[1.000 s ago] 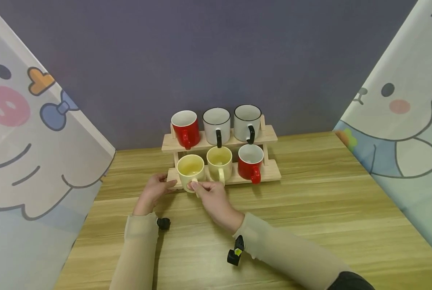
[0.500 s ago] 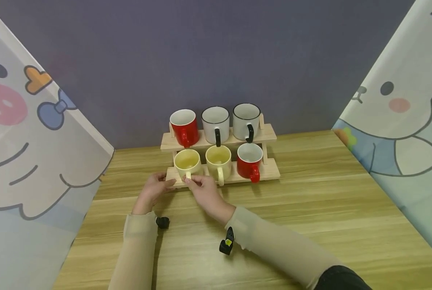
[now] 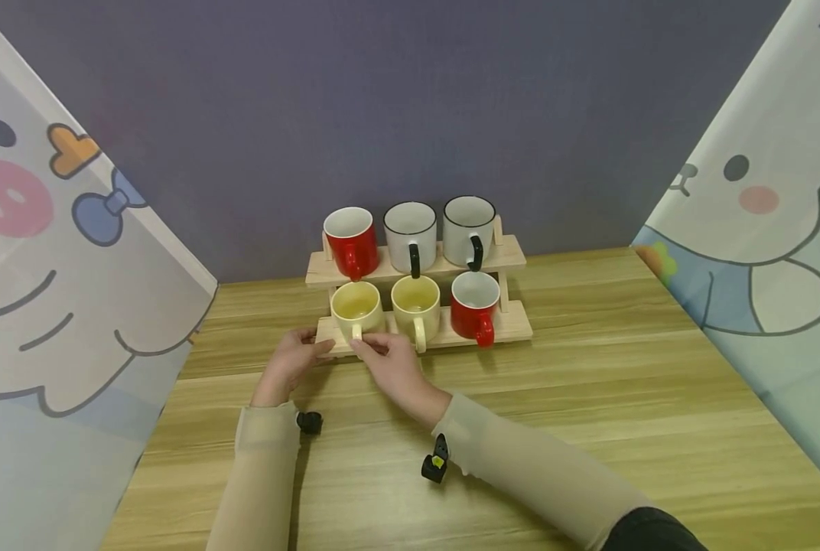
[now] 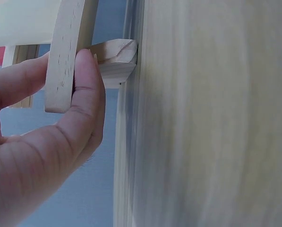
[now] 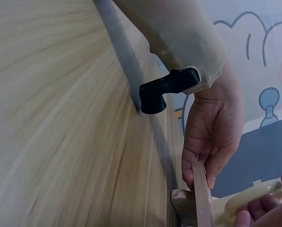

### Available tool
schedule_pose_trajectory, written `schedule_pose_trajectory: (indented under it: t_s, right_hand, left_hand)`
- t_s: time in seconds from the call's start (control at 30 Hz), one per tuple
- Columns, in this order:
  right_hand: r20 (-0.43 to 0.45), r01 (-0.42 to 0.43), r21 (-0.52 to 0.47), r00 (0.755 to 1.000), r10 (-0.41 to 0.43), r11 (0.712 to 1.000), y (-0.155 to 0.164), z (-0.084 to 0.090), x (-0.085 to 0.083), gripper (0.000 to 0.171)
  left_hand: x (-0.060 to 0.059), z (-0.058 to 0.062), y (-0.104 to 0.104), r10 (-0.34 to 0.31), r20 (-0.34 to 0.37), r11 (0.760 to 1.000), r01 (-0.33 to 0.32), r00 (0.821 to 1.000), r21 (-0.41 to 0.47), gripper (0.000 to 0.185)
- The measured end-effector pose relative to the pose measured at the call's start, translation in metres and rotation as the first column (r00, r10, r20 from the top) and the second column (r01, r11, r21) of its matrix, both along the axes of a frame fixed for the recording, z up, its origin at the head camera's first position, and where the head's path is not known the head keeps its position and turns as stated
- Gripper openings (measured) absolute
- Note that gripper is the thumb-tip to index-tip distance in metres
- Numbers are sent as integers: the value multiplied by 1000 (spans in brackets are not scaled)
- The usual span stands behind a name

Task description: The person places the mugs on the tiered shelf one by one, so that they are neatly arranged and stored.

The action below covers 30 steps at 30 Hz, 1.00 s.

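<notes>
— What was the left hand point(image 3: 291, 366) doing?

— It held the near left corner of the wooden rack point(image 3: 513, 327). In the left wrist view its fingers point(image 4: 86, 99) were curled narrow around a thin wooden slat point(image 4: 63, 56), thumb on one side and the others behind it.

— And the right hand point(image 3: 392, 367)?

— Its fingers point(image 3: 367, 346) were drawn close together at the handle of the left yellow mug point(image 3: 357, 308), pinching it at the rack's near edge. The right wrist view showed only the fingertips at the frame's corner, so how tightly they gripped I could not tell.

— Where did that mug stand?

— Upright on the lower shelf at the left end, just beside a second yellow mug point(image 3: 415, 303), with a red mug point(image 3: 473, 304) at the right end.

— Anything above?

— The upper shelf carried another red mug point(image 3: 350, 237) on the left and two white mugs point(image 3: 411, 233) with black handles to its right. The rack stood at the far side of the counter point(image 3: 589, 398), against the dark wall.
</notes>
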State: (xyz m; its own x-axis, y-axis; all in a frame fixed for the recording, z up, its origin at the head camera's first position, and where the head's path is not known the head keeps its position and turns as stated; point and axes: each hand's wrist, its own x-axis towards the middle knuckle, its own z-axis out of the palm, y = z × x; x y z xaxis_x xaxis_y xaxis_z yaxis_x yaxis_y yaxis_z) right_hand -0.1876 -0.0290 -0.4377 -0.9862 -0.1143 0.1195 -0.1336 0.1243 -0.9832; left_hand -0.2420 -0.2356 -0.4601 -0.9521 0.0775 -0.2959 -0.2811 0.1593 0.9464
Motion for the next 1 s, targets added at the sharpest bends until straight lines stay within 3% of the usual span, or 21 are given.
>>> schedule_pose_trajectory:
  t_s: [0.2,0.37,0.57,0.73,1.0]
  right_hand:
    - [-34,-53,-15,998,52,998,19,5,9,28]
    - [-77,-144,5,987,144,990,37,10,15,36]
    - [-60,-245,-24,968,243,969,62,14,22,33]
    - [-31,-284,-31,959,283,958,85,19,25,32]
    - [-82,-311,-44,948,307,949,120,23,27,35]
  left_hand:
    - [-1,1,1,-9,-10,1000,9,1000,1,63]
    - [-1,0,-1,-15,-13,1000,15,1000,-7,63]
    - [-1,-2,-1,-3,-9,1000,3,1000,7,61]
    - [-1,-2,0,-7,-11,1000,7,1000,16,61]
    - [-1,-2,1,-4,-7,1000,4,1000,11,62]
